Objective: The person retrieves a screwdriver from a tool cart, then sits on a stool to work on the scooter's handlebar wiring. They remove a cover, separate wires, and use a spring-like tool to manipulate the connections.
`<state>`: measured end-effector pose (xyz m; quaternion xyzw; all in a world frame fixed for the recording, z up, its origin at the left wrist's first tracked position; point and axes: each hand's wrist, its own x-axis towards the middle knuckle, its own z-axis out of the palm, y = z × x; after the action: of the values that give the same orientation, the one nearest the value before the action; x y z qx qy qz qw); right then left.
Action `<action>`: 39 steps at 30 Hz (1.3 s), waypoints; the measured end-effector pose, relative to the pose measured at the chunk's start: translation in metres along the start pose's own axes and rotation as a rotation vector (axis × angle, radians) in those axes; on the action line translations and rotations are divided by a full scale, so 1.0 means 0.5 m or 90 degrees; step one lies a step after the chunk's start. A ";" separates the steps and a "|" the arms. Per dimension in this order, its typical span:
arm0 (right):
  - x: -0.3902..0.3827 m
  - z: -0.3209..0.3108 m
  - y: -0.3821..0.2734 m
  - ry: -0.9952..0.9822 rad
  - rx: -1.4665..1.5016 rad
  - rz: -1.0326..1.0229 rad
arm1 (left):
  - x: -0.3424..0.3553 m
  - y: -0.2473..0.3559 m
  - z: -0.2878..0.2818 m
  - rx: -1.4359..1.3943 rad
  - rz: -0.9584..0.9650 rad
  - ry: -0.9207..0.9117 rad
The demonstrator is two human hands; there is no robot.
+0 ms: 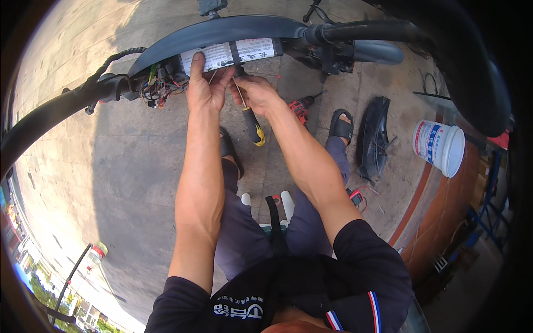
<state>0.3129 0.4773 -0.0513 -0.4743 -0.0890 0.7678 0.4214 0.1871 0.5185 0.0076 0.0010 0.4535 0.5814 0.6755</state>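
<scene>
A long pack with a white printed label [208, 60] sits under the dark curved frame [216, 29] of a bike-like vehicle, with a black strap [235, 54] around it. My left hand [206, 91] grips the pack's lower edge, thumb on the label and fingers partly hidden beneath. Close beside it, my right hand [256, 93] is closed near the strap's lower end, its fingers around the shaft of a screwdriver. That screwdriver's black-and-yellow handle [254, 127] points down toward me. Bundled coloured wires [162, 83] hang out left of the pack.
A red-and-black power drill [301, 109] lies on the paving beyond my right forearm. Farther right are a black curved cover [373, 139] and a white bucket [438, 147]. A red meter [355, 196] lies by my right knee. Black tubes [53, 119] of the frame reach out at both sides.
</scene>
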 end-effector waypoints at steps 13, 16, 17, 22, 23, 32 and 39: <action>0.029 -0.002 0.012 -0.044 0.038 -0.012 | 0.001 0.003 0.001 -0.003 -0.016 0.001; 0.031 -0.001 0.006 -0.048 0.074 0.008 | 0.002 0.004 0.001 -0.004 -0.017 0.004; 0.032 -0.003 0.004 -0.046 0.076 0.013 | 0.001 0.004 0.000 -0.001 -0.015 -0.001; 0.037 0.000 0.006 -0.050 0.061 -0.025 | 0.000 0.005 -0.001 -0.007 -0.020 -0.007; 0.038 0.003 0.008 -0.039 0.049 -0.037 | 0.000 0.005 -0.001 -0.008 -0.019 -0.008; 0.038 0.016 0.001 -0.058 0.107 -0.016 | 0.001 0.006 -0.003 -0.008 -0.017 -0.019; 0.048 0.032 0.006 0.002 0.048 -0.065 | 0.000 0.007 -0.001 -0.002 -0.014 -0.012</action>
<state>0.2938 0.4973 -0.0600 -0.4543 -0.0835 0.7474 0.4775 0.1843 0.5192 0.0093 0.0005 0.4462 0.5749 0.6859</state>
